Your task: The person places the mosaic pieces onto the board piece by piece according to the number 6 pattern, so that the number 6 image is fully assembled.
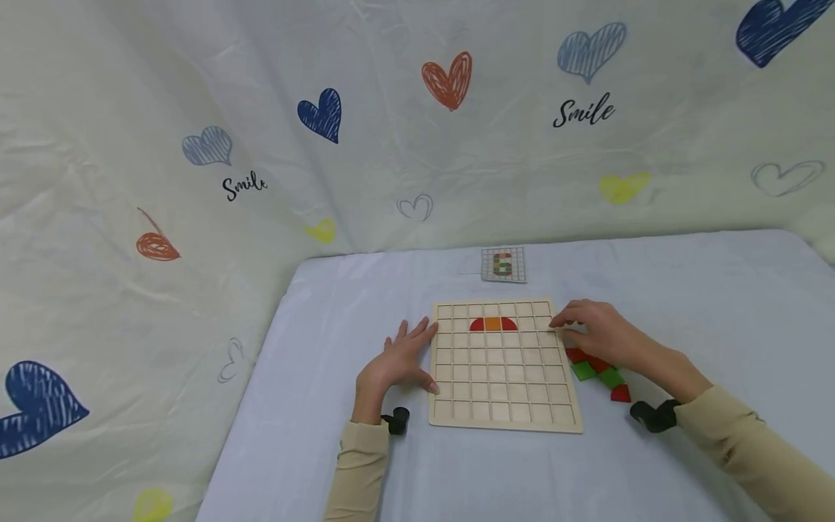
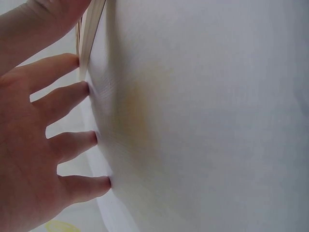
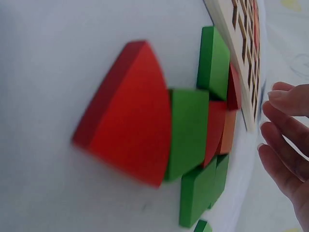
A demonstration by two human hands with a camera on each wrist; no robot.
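A wooden grid board point(image 1: 502, 373) lies on the table. In its second row from the top, an orange square tile point(image 1: 492, 324) sits between two red round-cornered tiles point(image 1: 478, 325). My left hand point(image 1: 394, 362) spreads its fingers at the board's left side, thumb and index finger against the edge. Near the upper right edge is my right hand point(image 1: 607, 333), fingers loosely bent. The right wrist view shows nothing between its fingertips. Loose tiles lie below this hand, among them a red quarter-round tile point(image 3: 130, 121) and a green tile point(image 3: 188, 133); the hand partly hides them from above.
A small card point(image 1: 503, 264) with a coloured figure on a grid lies behind the board. The white tablecloth point(image 1: 300, 362) meets a cloth backdrop point(image 1: 365, 167) printed with hearts. Black wrist devices point(image 1: 654, 417) are worn at both cuffs.
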